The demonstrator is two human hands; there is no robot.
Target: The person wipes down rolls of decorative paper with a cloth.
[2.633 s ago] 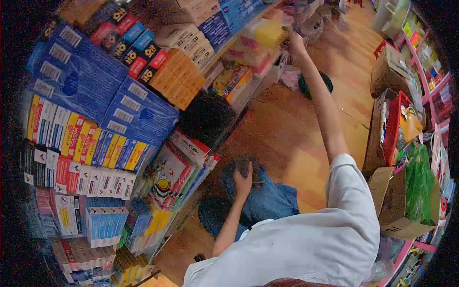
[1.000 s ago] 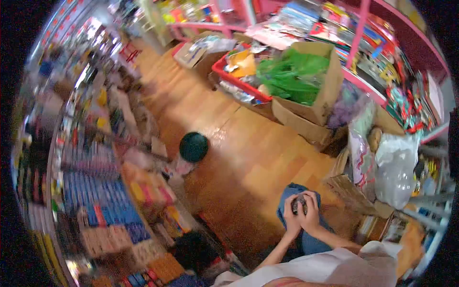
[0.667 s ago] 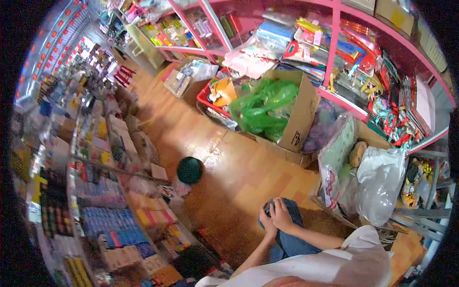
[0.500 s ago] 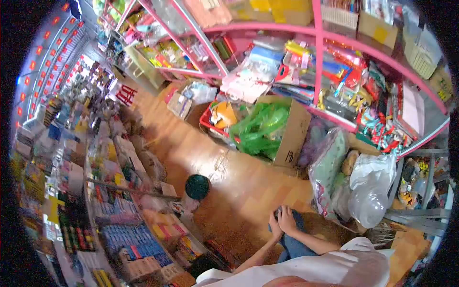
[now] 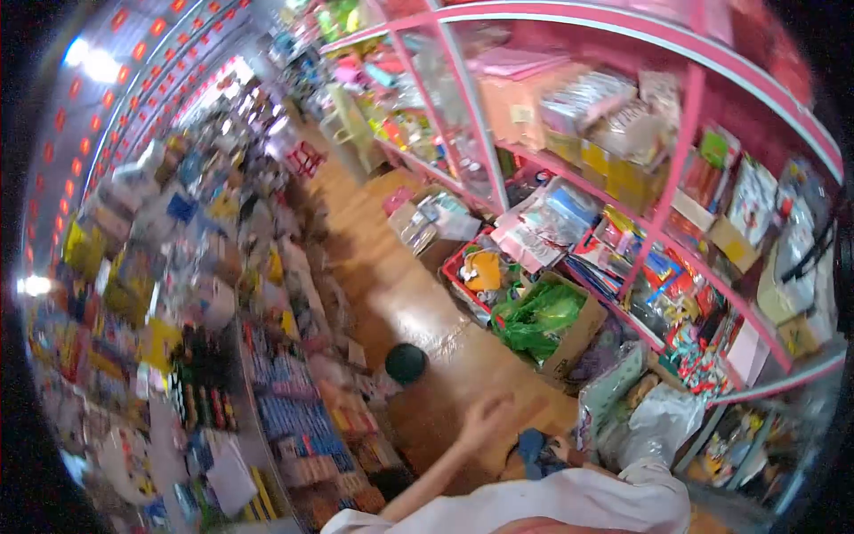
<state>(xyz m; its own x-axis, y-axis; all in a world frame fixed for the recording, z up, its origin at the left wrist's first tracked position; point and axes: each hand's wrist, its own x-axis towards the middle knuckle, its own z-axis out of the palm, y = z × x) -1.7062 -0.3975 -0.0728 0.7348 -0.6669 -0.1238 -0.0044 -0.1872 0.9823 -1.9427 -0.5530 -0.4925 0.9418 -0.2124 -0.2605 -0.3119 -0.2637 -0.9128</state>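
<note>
Left grip wide, blurred, above the wooden floor; right grip at the denim knee, closure cannot be told; dark green round object ahead-left of left grip; green plastic bag in carton ahead-right.
</note>
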